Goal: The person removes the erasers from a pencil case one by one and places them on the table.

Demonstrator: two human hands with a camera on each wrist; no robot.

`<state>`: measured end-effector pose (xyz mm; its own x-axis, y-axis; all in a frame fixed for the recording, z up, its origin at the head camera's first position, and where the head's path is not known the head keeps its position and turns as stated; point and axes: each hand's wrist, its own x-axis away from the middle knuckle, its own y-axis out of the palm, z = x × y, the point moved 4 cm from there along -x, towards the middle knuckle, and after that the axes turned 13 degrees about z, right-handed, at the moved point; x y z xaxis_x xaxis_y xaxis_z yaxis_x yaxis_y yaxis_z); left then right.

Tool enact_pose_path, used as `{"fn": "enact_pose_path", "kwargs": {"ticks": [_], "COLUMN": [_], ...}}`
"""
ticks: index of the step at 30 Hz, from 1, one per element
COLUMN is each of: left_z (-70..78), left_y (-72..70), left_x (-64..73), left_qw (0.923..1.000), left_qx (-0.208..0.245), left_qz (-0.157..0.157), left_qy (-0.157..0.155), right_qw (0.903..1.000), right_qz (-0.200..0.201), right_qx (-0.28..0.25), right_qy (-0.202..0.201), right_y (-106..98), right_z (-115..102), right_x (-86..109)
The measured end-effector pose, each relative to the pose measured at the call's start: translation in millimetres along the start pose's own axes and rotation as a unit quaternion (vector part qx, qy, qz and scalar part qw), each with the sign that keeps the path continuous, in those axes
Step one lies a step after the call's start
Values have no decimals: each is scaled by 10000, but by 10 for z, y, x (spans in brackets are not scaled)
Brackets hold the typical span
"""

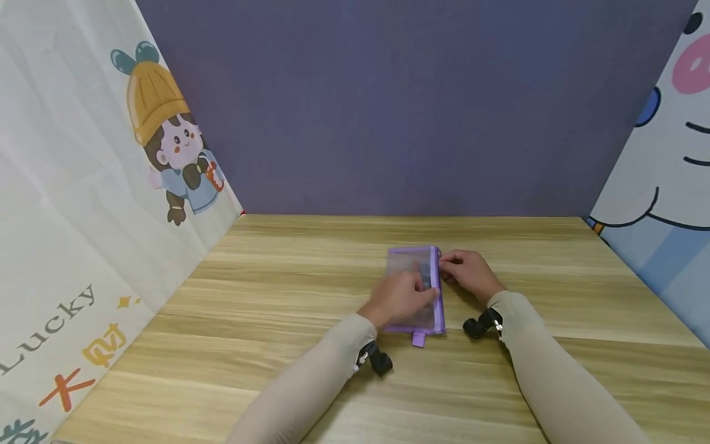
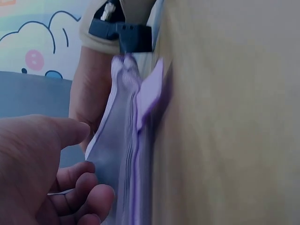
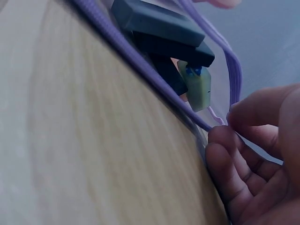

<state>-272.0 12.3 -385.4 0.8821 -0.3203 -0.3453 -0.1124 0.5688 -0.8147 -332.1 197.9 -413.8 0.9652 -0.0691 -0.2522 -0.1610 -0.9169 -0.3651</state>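
Note:
A purple-edged mesh zipper pouch (image 1: 407,259) lies flat on the table with a small purple tab (image 1: 418,339) at its near end. My left hand (image 1: 400,297) is over its middle; the fingers curl at the mesh and the thumb reaches the zipper edge. Seen from the left wrist, the upper layer (image 2: 110,140) rises towards that hand. My right hand (image 1: 468,271) pinches the far end of the zipper edge between thumb and fingers. Through the parted purple edges, the right wrist view shows dark blocks (image 3: 159,23) and a yellow-green piece (image 3: 199,89) inside.
The wood-grain table (image 1: 277,296) surrounds the pouch. A dark purple-grey panel (image 1: 388,111) stands behind it, with printed cloths (image 1: 72,185) at the sides. Black wrist cameras (image 1: 379,359) hang under both sleeves.

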Motion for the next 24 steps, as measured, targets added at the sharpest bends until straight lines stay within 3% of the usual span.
{"fn": "enact_pose_path", "kwargs": {"ticks": [11,24], "left_z": [-62,-61], "left_y": [25,2], "left_x": [-100,-244], "left_qw": [9994,9988], "left_qx": [-307,-329], "left_qz": [140,-12], "left_qy": [15,-364], "right_qw": [9997,9990], "right_qz": [108,100], "right_qx": [187,420], "right_qy": [-61,-130], "right_y": [29,56], "right_z": [54,55], "right_x": [45,31]}}
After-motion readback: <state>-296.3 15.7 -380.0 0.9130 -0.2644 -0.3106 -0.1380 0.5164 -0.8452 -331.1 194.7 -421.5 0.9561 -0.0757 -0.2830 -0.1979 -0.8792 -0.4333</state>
